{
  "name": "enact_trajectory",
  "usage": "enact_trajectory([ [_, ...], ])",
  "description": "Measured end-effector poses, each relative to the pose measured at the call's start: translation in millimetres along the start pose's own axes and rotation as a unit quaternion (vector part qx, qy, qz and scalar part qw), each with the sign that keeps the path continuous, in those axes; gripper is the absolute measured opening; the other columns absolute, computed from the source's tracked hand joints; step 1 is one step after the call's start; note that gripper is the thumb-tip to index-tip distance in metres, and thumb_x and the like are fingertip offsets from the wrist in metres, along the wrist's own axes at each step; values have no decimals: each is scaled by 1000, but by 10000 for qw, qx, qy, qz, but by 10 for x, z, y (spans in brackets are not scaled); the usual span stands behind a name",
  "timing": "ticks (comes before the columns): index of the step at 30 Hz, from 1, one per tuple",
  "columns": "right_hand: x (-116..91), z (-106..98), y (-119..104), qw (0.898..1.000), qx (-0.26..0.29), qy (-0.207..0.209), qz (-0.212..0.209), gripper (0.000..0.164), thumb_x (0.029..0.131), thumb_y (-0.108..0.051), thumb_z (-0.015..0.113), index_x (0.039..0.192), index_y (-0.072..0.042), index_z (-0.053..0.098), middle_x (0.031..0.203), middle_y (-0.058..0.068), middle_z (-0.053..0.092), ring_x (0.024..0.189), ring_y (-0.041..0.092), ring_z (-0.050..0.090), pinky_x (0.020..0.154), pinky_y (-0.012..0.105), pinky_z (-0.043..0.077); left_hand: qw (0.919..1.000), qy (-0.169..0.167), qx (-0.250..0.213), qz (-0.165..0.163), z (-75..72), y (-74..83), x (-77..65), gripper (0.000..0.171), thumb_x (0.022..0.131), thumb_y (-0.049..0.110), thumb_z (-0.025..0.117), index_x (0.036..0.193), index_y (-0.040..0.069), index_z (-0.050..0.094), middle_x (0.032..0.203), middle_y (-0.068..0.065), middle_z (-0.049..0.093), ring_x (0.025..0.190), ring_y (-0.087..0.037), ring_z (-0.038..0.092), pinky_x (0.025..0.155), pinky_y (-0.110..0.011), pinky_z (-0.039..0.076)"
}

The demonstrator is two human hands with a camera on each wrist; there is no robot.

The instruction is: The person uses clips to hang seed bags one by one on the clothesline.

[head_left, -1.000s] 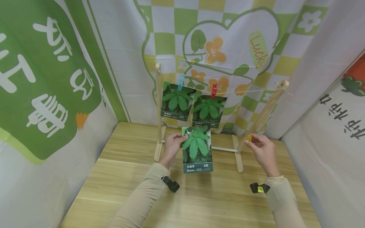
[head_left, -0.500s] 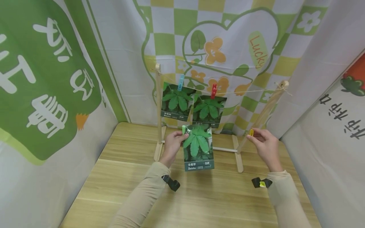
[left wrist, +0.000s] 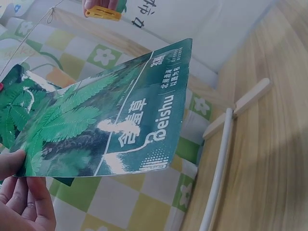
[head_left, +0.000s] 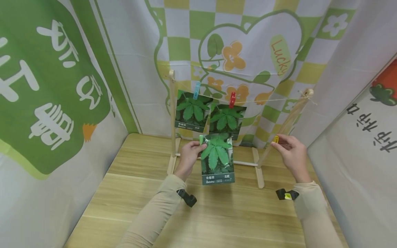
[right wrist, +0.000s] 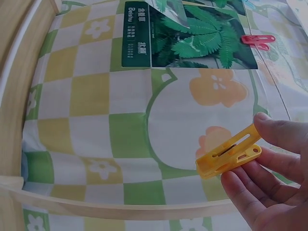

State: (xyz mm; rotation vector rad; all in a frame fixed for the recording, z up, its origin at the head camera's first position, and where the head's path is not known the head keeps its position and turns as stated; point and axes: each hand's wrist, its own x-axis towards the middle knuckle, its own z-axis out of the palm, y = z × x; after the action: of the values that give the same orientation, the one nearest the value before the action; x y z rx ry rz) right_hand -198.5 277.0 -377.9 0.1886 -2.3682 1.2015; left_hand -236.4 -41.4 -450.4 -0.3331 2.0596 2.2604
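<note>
My left hand (head_left: 187, 159) pinches the upper left edge of a green seed packet (head_left: 217, 160) with a leaf picture, thumb on its front; the packet is held above the table. My right hand (head_left: 293, 156) holds a yellow clothespin (right wrist: 228, 153) between thumb and fingers, near the right post. Behind, two like packets hang from a string (head_left: 266, 100): the left packet (head_left: 193, 112) under a blue clothespin (head_left: 196, 90), the right packet (head_left: 227, 119) under a red clothespin (head_left: 232, 100). The held packet covers the lower edge of the right one in the head view.
The string runs between a left wooden post (head_left: 172, 113) and a right wooden post (head_left: 286, 120). A white rod (head_left: 245, 163) joins their feet on the wooden table (head_left: 130, 196). A checked curtain (head_left: 176, 48) hangs close behind the rack.
The held packet has risen slightly and shifted right with my left hand. My right hand has moved up and to the right with the yellow clothespin. The hanging packets have stayed put.
</note>
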Motion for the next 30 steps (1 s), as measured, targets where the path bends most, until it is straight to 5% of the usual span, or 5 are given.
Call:
enact_trajectory([
  [6,58,-27,-27,10000,-46,29,-39,35,85,-2,73,116,11,64,101,26,63,80,-20,52,75,-2,45,10000,-5,24,66,12,30,-1,29,87,17,73,109,0,65,103,-14,72,76,-8,63,79,-30,56],
  [14,125,-29,-103,9999,-77,29,-88,34,87,-6,72,116,10,65,101,22,64,82,-18,54,78,-1,45,9998,29,92,154,14,46,22,28,87,19,74,108,1,67,100,-11,72,76,-8,62,70,-21,52],
  [30,290,21,-267,9989,290,60,-352,35,84,0,73,116,11,64,104,25,63,84,-15,56,79,1,47,9991,-57,35,422,61,147,18,27,88,20,73,106,0,67,98,-11,74,76,-7,65,72,-23,55],
])
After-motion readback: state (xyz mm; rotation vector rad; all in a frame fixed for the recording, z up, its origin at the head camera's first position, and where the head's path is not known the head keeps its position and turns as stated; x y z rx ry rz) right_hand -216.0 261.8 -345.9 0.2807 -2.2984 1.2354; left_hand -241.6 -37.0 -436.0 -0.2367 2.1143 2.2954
